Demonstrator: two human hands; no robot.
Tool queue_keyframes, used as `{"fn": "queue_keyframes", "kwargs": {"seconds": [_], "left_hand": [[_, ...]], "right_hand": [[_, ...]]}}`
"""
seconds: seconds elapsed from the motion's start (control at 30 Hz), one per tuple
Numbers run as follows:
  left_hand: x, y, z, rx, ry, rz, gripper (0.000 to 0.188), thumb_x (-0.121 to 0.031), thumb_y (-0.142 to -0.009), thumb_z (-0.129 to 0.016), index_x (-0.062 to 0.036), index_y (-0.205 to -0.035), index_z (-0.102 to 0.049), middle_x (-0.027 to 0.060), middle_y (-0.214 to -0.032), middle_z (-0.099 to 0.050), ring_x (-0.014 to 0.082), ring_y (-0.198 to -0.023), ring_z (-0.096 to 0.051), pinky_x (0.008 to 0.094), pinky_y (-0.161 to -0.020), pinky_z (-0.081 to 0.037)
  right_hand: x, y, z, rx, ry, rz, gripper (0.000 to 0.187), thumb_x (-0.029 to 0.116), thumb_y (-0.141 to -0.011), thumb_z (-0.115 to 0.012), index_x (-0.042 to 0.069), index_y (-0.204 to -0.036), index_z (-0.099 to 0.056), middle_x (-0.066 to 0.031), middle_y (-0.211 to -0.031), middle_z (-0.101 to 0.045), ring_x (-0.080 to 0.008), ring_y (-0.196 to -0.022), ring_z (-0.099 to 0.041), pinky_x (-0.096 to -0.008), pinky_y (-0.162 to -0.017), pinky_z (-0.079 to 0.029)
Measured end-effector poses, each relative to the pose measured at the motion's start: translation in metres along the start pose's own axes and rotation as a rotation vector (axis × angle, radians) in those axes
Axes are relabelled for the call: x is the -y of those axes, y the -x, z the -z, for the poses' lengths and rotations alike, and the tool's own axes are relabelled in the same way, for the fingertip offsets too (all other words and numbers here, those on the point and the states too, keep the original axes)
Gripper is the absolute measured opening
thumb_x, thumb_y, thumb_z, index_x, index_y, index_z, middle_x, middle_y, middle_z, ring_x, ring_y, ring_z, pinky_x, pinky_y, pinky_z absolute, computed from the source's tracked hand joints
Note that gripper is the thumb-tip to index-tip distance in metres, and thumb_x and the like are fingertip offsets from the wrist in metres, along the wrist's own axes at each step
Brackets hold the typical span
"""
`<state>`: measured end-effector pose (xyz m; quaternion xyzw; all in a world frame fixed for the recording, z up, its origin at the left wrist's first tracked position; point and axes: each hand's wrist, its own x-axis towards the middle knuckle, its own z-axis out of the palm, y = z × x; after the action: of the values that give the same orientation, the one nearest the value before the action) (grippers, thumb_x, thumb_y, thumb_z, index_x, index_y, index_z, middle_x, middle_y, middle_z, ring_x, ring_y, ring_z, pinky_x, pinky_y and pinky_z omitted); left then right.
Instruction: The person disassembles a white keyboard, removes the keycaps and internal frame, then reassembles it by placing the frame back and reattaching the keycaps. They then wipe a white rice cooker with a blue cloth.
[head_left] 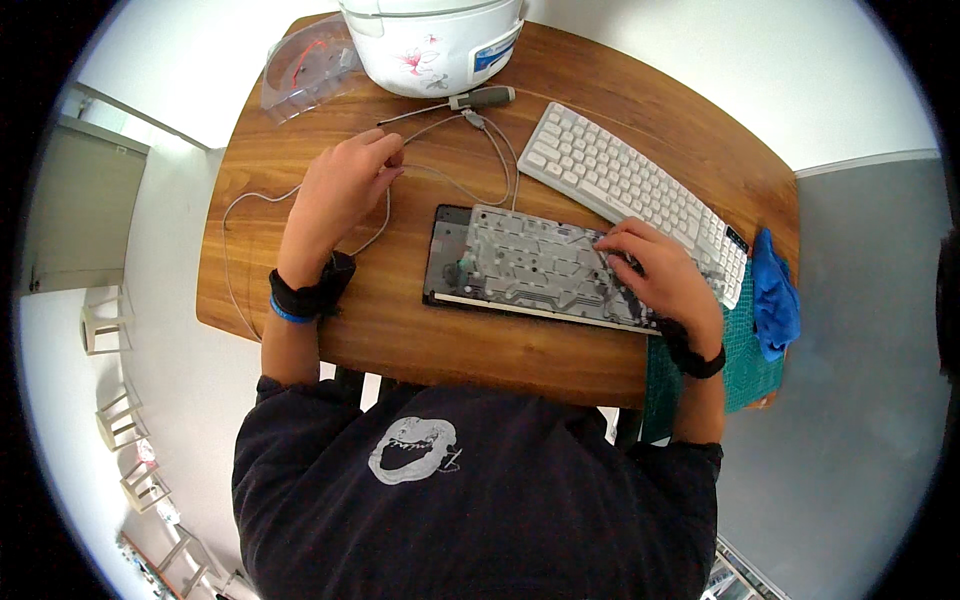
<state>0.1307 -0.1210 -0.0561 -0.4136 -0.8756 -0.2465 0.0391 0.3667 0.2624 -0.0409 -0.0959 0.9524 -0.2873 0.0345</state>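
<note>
My left hand (345, 185) is closed above the table's left part, its fingertips pressed together. A thin grey cable (258, 197) runs beneath it; what the fingers hold, if anything, is hidden. My right hand (655, 265) rests on the right part of a flat grey panel (535, 260), thumb and forefinger apart and fingertips touching its surface. This panel is patterned with ridges and holes, and lies on a dark, thin case (445, 255) with a pale front edge. Just behind it sits a white keyboard (610, 165), slanting down to the right.
A screwdriver (482, 97) with a grey handle lies before a white, flower-printed appliance (430, 50). Beside that is a clear plastic tray (310, 75) with a red item inside. At right, a blue cloth (773, 295) lies by a green cutting mat (740, 365).
</note>
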Motion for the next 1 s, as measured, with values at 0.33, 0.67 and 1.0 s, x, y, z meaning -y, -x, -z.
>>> {"fn": "queue_keyframes", "kwargs": {"seconds": [0.33, 0.67, 1.0], "left_hand": [[0.008, 0.001, -0.002, 0.007, -0.009, -0.063, 0.018, -0.013, -0.095, -0.083, -0.003, -0.1, -0.069, 0.0156, -0.111, -0.076, 0.0399, -0.096, -0.074, 0.0513, -0.079, -0.057], [-0.034, 0.005, 0.003, 0.242, 0.065, -0.202, 0.02, -0.023, -0.101, -0.08, -0.0036, -0.106, -0.077, 0.012, -0.108, -0.071, 0.0368, -0.101, -0.071, 0.0491, -0.088, -0.059], [-0.045, 0.012, -0.009, 0.473, 0.204, -0.255, 0.068, -0.024, -0.092, -0.089, -0.0088, -0.154, -0.065, 0.0129, -0.155, -0.063, 0.0389, -0.143, -0.06, 0.0477, -0.12, -0.052]], "right_hand": [[0.007, -0.018, -0.013, 0.049, -0.077, 0.101, 0.04, 0.0, -0.095, -0.08, 0.009, -0.134, -0.077, -0.0137, -0.132, -0.07, -0.0357, -0.122, -0.07, -0.0435, -0.103, -0.059], [0.007, -0.021, -0.015, 0.069, -0.055, 0.114, 0.049, -0.001, -0.091, -0.081, 0.015, -0.137, -0.077, -0.013, -0.136, -0.067, -0.0369, -0.13, -0.065, -0.0454, -0.112, -0.054], [0.009, -0.022, -0.019, 0.054, -0.089, 0.065, 0.045, 0.0, -0.095, -0.08, 0.014, -0.138, -0.077, -0.0131, -0.137, -0.066, -0.0364, -0.131, -0.064, -0.045, -0.112, -0.054]]}}
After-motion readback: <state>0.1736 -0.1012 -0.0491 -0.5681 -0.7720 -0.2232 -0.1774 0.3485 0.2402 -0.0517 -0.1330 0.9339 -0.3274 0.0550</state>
